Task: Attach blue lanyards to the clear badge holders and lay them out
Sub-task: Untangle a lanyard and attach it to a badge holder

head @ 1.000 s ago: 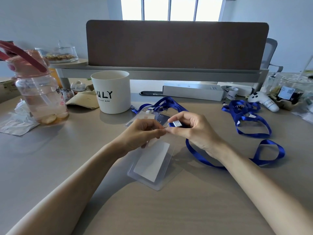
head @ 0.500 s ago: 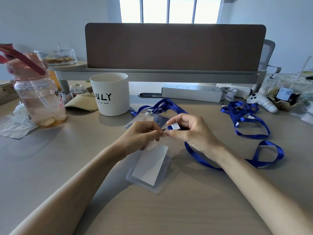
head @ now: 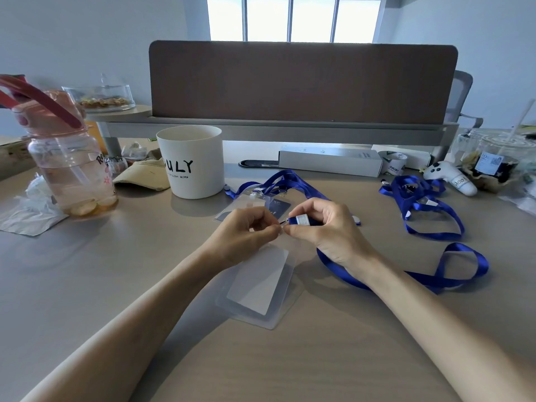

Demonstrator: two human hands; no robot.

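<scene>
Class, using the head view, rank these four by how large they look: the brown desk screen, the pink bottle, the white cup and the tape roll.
1. screen
2. bottle
3. cup, close to the bottle, which only looks taller
4. tape roll

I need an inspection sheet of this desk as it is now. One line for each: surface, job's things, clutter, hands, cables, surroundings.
Surface: beige wood-grain desk.
Job's things: clear badge holder lies flat under the hands; blue lanyard trails to the right; second badge holder with a lanyard lies behind; spare lanyards are piled at the right.
Clutter: white cup, pink water bottle, long white box, tape roll, crumpled plastic wrap.
Hands: left hand pinches the holder's top; right hand pinches the lanyard's clip end.
Cables: nothing seen.
Surroundings: brown desk divider, window, grey chair.
</scene>
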